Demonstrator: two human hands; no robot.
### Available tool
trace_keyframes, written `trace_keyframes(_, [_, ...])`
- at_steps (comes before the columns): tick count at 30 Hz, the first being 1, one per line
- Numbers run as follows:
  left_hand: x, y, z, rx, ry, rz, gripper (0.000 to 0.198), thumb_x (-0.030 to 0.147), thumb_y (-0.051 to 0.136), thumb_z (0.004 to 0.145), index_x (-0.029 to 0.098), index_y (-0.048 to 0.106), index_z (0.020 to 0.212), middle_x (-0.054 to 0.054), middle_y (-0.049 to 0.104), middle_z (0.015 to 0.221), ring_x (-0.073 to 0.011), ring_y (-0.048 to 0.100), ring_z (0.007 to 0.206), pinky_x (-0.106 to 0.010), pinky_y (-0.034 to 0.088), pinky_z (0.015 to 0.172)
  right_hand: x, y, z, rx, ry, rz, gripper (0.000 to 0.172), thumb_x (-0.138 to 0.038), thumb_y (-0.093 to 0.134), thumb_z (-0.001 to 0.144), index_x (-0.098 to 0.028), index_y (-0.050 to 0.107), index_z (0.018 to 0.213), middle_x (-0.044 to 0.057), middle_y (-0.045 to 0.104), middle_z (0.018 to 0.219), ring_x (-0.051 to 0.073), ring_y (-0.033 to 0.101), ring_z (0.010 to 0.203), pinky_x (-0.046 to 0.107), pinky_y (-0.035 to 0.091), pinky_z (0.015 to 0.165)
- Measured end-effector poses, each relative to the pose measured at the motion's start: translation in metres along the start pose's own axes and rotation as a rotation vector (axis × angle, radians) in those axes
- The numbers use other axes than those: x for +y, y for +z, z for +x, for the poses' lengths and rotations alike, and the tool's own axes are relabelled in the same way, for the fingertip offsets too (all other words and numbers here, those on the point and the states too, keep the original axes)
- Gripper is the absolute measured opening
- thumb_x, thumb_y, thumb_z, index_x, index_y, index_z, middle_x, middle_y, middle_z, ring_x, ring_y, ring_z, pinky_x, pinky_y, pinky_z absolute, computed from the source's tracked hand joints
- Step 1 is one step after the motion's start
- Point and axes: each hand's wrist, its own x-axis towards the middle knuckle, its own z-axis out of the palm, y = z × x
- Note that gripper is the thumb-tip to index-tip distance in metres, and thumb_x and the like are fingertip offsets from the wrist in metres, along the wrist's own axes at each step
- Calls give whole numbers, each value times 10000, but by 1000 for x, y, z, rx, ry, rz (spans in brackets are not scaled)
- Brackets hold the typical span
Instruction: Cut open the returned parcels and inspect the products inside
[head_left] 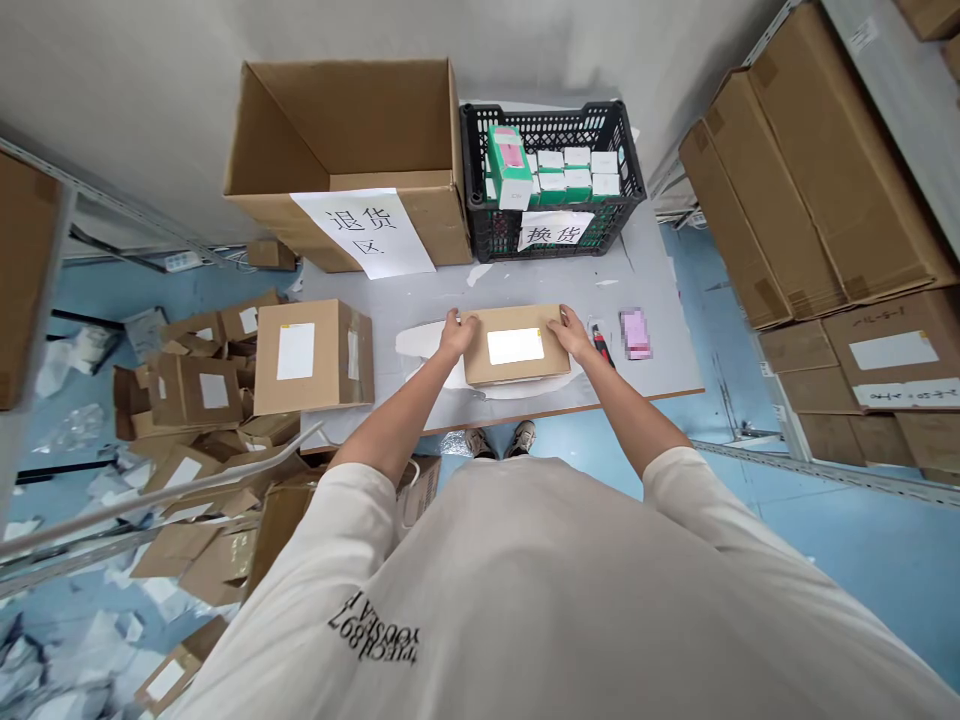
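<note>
A closed cardboard box (516, 366) with a white label on top lies in front of me at the table's near side, over a white sheet (421, 340). My left hand (457, 334) grips its left end, and my right hand (571, 332) grips the far right corner. Just right of my right hand lies a red and black utility knife (602, 346). Beyond the knife is a pink item (636, 333), partly blurred. A larger cardboard box (294, 360) with a white label stands left of my left hand.
At the table's back stand a large open cardboard box (427, 222) with a paper sign and a black plastic crate (499, 238) holding several green-and-white boxes. Discarded cartons (180, 390) pile up on the left floor. Stacked cartons (832, 190) fill the right shelf.
</note>
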Motion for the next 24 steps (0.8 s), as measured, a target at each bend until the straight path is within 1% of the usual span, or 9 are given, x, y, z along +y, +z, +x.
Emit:
trace_keyframes(3, [9,-6,-4,17,-98,-173,804,539,643,1063,254,406,1776,-157,717,1566,-315,710,1426,-403,548,1187,-4,-5,-1,73,19,-19,844,-436,713,939,-178,515,1718,194,678,1649,323,713,1425,498,548,1273])
trace_keyframes(4, [13,-8,-5,31,-96,-203,796,532,659,1053,244,430,1760,-157,725,1536,-322,711,1414,-407,547,1180,-6,-7,-1,105,10,-24,816,-472,725,942,-190,550,1687,194,695,1619,329,719,1403,507,558,1256])
trace_keyframes(8, [29,-15,-5,135,-21,-230,641,481,686,1033,215,570,1604,-147,738,1387,-327,718,1311,-426,552,1141,-17,-14,6,226,-96,-23,704,-616,735,929,-221,678,1509,156,773,1423,314,730,1275,503,574,1196])
trace_keyframes(12, [33,-19,-7,223,69,-142,481,434,690,1031,215,618,1453,-114,722,1235,-307,718,1212,-442,554,1125,-24,-17,9,311,-152,-152,641,-653,704,935,-216,715,1404,106,777,1182,302,722,1151,481,580,1131])
trace_keyframes(15, [26,-22,-15,191,142,-54,492,367,722,1002,218,603,1455,-94,716,1176,-303,722,1160,-439,571,1077,-21,-17,2,331,-155,-297,612,-608,692,941,-218,704,1413,93,744,1123,313,708,1096,506,578,1113])
trace_keyframes(17, [18,-23,-22,134,165,-2,544,320,746,973,217,588,1483,-85,716,1153,-305,723,1146,-439,576,1057,-15,-17,-6,309,-177,-379,593,-554,709,923,-214,705,1408,94,726,1097,327,689,1096,522,577,1108])
trace_keyframes(20, [3,-21,-33,34,166,62,634,308,781,938,212,566,1527,-80,715,1119,-321,724,1132,-455,586,1038,0,-18,-24,269,-239,-454,581,-502,725,909,-195,716,1402,109,705,1089,338,665,1118,533,574,1117])
trace_keyframes(22, [-7,-18,-41,8,206,86,676,306,799,915,217,562,1542,-109,711,1224,-331,722,1163,-475,588,1060,11,-18,-37,255,-287,-459,593,-507,710,939,-201,706,1447,125,698,1156,331,660,1140,535,573,1130])
trace_keyframes(24, [-16,-13,-48,25,305,87,667,280,785,907,235,569,1537,-148,662,1413,-339,704,1257,-497,567,1141,21,-17,-48,252,-326,-438,610,-529,685,982,-226,683,1511,134,685,1238,322,661,1163,534,574,1142])
